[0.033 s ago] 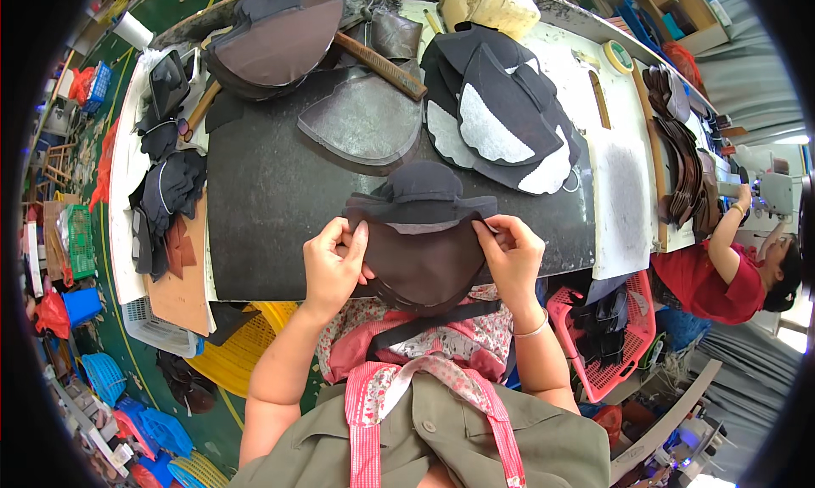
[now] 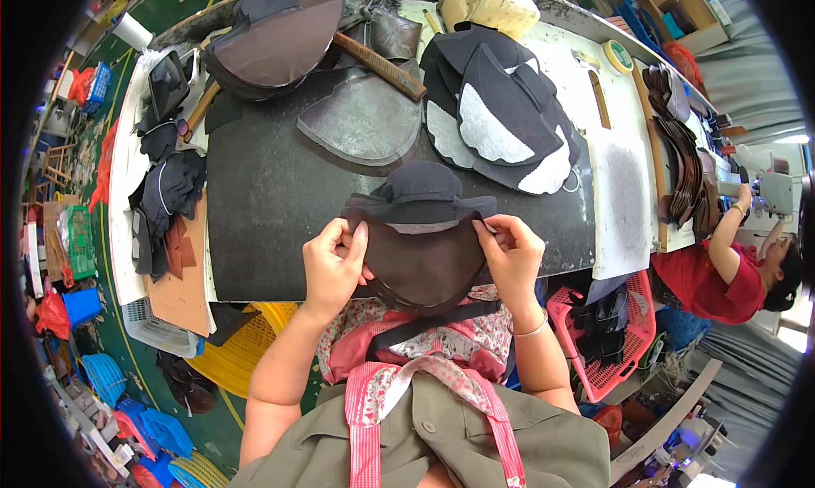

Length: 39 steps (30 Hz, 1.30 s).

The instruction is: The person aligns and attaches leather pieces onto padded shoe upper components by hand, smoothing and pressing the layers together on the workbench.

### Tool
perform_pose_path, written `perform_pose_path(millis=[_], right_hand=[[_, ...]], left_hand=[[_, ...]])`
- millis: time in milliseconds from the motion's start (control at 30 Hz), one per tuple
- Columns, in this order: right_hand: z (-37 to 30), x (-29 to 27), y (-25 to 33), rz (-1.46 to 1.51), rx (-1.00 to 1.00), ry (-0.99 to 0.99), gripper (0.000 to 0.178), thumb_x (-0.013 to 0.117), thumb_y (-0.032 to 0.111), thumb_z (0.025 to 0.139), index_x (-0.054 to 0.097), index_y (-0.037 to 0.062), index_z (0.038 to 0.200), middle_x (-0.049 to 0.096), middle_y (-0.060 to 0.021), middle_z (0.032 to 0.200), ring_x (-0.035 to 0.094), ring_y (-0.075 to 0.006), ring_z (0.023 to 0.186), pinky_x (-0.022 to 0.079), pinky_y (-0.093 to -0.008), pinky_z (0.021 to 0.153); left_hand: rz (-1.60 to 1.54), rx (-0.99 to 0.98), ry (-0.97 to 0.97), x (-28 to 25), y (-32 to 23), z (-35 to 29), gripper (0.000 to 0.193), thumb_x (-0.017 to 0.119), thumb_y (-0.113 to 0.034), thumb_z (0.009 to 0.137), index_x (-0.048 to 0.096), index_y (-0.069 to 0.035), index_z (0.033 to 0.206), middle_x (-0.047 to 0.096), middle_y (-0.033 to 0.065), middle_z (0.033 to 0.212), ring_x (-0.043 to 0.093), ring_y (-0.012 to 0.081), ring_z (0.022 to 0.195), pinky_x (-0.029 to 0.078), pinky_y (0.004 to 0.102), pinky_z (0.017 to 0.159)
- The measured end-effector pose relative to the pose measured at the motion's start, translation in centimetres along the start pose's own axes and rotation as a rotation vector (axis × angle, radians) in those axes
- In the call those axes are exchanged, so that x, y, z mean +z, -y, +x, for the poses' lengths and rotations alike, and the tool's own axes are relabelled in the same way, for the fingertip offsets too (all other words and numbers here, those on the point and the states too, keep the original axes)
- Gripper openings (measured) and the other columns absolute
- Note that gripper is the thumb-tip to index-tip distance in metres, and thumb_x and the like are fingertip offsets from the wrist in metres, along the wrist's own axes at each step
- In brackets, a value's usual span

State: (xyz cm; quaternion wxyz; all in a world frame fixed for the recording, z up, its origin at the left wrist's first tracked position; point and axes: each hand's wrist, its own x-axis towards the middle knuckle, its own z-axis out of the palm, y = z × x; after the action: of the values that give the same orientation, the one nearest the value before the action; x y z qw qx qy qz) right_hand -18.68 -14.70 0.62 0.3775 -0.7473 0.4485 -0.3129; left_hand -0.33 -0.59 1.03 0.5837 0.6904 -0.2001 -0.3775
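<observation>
A dark brown, half-round leather piece (image 2: 424, 263) with a black fabric band and rounded tab along its far edge lies over the near edge of the black work mat (image 2: 255, 208). My left hand (image 2: 335, 265) pinches its left corner between thumb and fingers. At the opposite corner, my right hand (image 2: 514, 252) holds it the same way. Its curved lower edge hangs toward my lap. Just beyond it rests a grey half-round template (image 2: 365, 123). A similar brown and black stack (image 2: 276, 42) sits at the far left.
Black pieces with white backing (image 2: 501, 114) are piled at the far right of the mat. A wooden-handled hammer (image 2: 382, 66) lies behind the template. Below the bench stand a pink basket (image 2: 641, 318) and a yellow one (image 2: 233, 352). A person in red (image 2: 713, 280) works at the right.
</observation>
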Motion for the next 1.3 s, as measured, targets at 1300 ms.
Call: perform_pose_path(millis=[1300], right_hand=[[0.4,-2.0,3.3,0.456,0.053,-0.006,0.013,0.062,-0.001,0.086,0.051,-0.0027,0.094,0.056,-0.0017,0.062,0.051,-0.0032,0.048,0.038,-0.0184,0.038]], left_hand=[[-0.517,-0.128,0.207,-0.1,-1.9,-2.4,0.020,0.042,-0.017,0.098,0.048,-0.002,0.111,0.062,0.0120,0.100,0.067,0.0204,0.083,0.060,0.0335,0.063]])
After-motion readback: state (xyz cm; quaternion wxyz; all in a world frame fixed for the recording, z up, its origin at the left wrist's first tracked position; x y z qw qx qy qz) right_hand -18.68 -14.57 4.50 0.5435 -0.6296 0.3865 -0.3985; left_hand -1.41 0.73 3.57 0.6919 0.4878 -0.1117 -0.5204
